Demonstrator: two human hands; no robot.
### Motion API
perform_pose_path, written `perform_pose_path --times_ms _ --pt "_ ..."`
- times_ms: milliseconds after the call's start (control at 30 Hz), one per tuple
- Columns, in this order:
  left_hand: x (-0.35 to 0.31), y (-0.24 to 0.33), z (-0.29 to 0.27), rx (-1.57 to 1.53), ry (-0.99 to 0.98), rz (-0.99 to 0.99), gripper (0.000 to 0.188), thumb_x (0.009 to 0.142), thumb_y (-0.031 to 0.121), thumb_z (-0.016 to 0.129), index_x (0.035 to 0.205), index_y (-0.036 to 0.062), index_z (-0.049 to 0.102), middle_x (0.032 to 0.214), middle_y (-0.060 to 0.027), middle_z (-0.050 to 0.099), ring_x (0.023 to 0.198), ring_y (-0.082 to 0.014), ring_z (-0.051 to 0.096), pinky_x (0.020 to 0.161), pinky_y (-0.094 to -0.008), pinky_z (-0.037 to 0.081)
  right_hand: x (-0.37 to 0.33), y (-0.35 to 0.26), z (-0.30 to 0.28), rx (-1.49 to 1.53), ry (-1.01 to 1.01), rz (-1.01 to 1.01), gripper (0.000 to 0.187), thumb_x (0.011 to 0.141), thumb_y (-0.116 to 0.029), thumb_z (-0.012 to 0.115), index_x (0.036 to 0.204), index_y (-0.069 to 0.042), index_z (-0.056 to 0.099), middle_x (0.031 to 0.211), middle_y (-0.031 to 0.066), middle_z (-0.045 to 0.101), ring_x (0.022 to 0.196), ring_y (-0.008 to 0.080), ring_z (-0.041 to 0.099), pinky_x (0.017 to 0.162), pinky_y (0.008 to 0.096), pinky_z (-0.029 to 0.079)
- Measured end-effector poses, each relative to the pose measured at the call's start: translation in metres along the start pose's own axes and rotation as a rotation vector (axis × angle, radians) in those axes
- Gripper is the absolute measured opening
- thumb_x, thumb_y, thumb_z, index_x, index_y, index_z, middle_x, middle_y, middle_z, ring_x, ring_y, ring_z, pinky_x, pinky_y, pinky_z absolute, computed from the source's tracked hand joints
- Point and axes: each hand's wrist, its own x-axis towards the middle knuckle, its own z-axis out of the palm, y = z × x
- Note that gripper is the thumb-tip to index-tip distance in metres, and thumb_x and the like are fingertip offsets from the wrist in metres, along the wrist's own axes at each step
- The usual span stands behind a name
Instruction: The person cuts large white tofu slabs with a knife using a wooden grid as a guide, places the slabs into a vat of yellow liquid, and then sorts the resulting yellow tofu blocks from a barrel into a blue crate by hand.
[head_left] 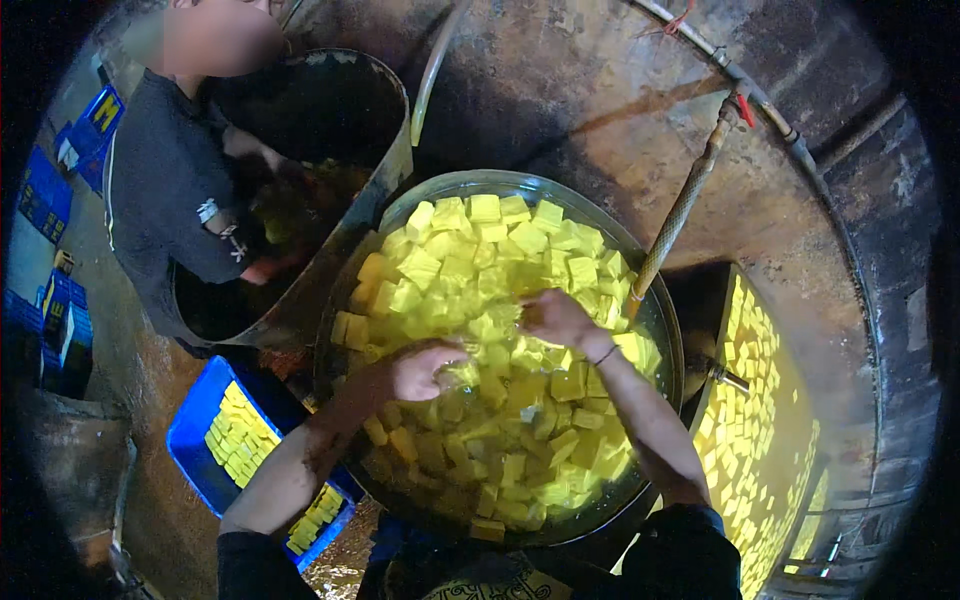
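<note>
A wide round metal vat stands before me, filled with cloudy yellow water and a great many yellow tofu blocks. Left of the vat's middle, my left hand is at the water surface, fingers curved and apart from the thumb, beside some wet blocks. My right hand reaches in farther back and to the right. Its fingers curl down round a yellow tofu block, with the fingertips partly hidden by water and blocks. A dark band circles my right wrist. Blocks lie piled above the water at the back and sunken toward the front.
A blue crate with rows of yellow blocks stands at lower left. A co-worker reaches into a dark metal drum at upper left. A pipe with a red valve slants into my vat. A tank of yellow blocks stands right.
</note>
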Motion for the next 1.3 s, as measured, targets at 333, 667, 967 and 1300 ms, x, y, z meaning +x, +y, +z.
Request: perform_pose_path --times_ms 333,667,967,1300 --pt "0.026 0.035 0.001 -1.207 0.402 -0.2 0.04 0.085 0.019 0.055 0.121 0.0076 0.043 0.115 -0.0121 0.055 0.102 -0.0291 0.058 0.077 -0.0412 0.053 -0.04 -0.012 -0.041 0.873 0.023 -0.047 0.031 0.079 -0.008 0.075 0.107 -0.001 0.061 0.079 -0.0018 0.062 0.071 0.0041 0.054 0.061 0.0197 0.042" --pt "0.081 0.072 0.035 -1.727 0.953 -0.178 0.037 0.094 0.036 0.036 0.111 0.0085 0.054 0.108 -0.0088 0.06 0.097 -0.022 0.055 0.087 -0.043 0.041 -0.036 -0.087 -0.033 0.698 0.202 -0.065 0.031 0.077 -0.022 0.077 0.097 -0.002 0.064 0.086 0.0049 0.064 0.078 0.012 0.059 0.069 0.0266 0.049" --pt "0.055 0.097 0.016 -1.987 1.335 0.126 0.035 0.092 0.039 0.038 0.099 0.0105 0.056 0.091 -0.0043 0.061 0.083 -0.0198 0.059 0.074 -0.0384 0.051 0.003 -0.149 -0.023 0.792 -0.066 -0.211 0.06 0.092 -0.05 0.053 0.128 -0.002 0.053 0.12 0.0128 0.06 0.114 0.023 0.054 0.098 0.0319 0.041" --pt "-0.078 0.122 -0.057 -1.653 1.594 0.4 0.04 0.082 0.034 0.044 0.108 0.0087 0.061 0.109 -0.0101 0.063 0.103 -0.0293 0.058 0.093 -0.0501 0.044 0.136 -0.162 0.087 -0.203 0.195 -0.049 0.031 0.08 -0.032 0.068 0.105 -0.013 0.067 0.097 0.0153 0.067 0.089 0.0215 0.065 0.079 0.0317 0.051"
